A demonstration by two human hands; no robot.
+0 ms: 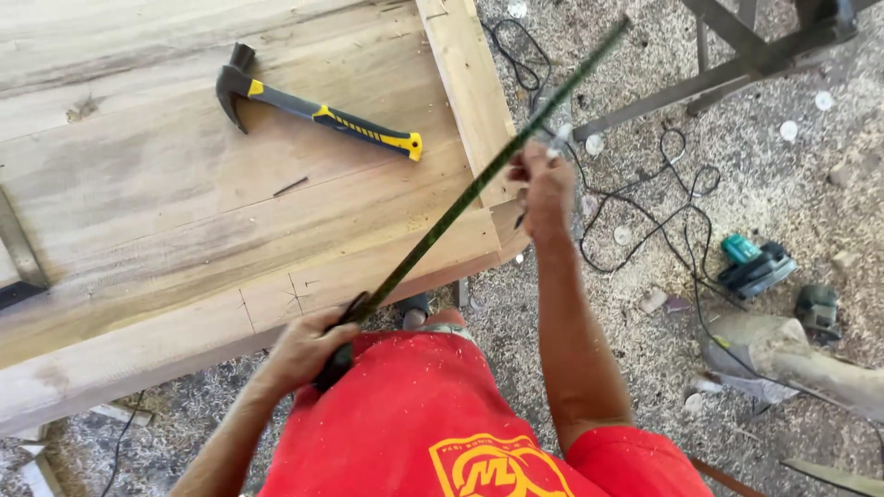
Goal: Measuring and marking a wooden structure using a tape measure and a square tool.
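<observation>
Head view, looking down. The left hand point(304, 350) was closed around the dark handle end of a long thin rod point(479, 179), close to the body at the 6 o'clock edge of the wooden bench point(184, 230). The rod ran up toward 1 o'clock, out past the bench corner and over the floor point(783, 184). The right hand point(545, 184) pinched the rod about midway along, its grip narrow; something small and pale showed between its fingers, too blurred to identify. A hammer point(318, 112) with a black-and-yellow handle lay on the bench at 11 o'clock, well apart from both hands, and a loose nail point(290, 187) lay just below it. A black cable point(663, 207) looped across the sawdust-covered floor at 2 o'clock, and a teal power tool point(755, 265) sat at 3 o'clock. Judged risks: the rod's free end could swing into the metal frame point(737, 55) at 1 o'clock, and the cable by the feet could trip the person.
</observation>
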